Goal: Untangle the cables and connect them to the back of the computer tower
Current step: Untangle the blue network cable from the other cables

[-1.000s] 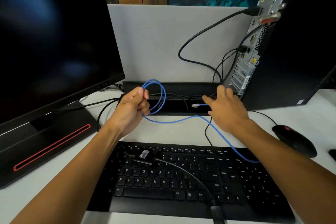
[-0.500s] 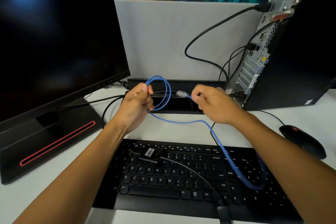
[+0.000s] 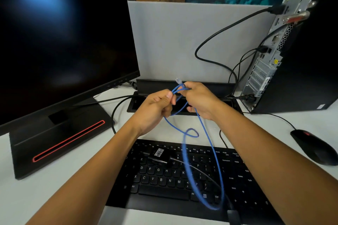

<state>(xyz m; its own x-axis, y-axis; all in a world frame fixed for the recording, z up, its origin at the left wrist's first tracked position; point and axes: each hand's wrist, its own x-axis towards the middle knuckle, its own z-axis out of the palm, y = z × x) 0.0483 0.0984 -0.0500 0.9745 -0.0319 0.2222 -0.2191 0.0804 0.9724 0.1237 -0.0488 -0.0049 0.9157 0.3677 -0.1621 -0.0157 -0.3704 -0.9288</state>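
Note:
A blue network cable point(image 3: 205, 134) hangs in loops between both hands over the keyboard. My left hand point(image 3: 155, 108) grips a bunch of its loops. My right hand point(image 3: 199, 99) pinches the cable just below its clear plug point(image 3: 178, 80), which points up. The two hands are close together, almost touching. The black computer tower point(image 3: 303, 55) stands at the right with its metal back panel point(image 3: 268, 56) facing me. Several black cables point(image 3: 215, 42) are plugged into that panel.
A black keyboard point(image 3: 182, 179) lies under the hanging loop, with a small black adapter point(image 3: 158, 154) and its cable on the keys. A large monitor point(image 3: 60, 42) fills the left. A black mouse point(image 3: 315, 145) sits at the right. A cable tray slot point(image 3: 210, 86) runs along the grey divider.
My right hand picked up the plug end from near the tray and brought it left to my left hand. The loose blue loop swung down over the keyboard.

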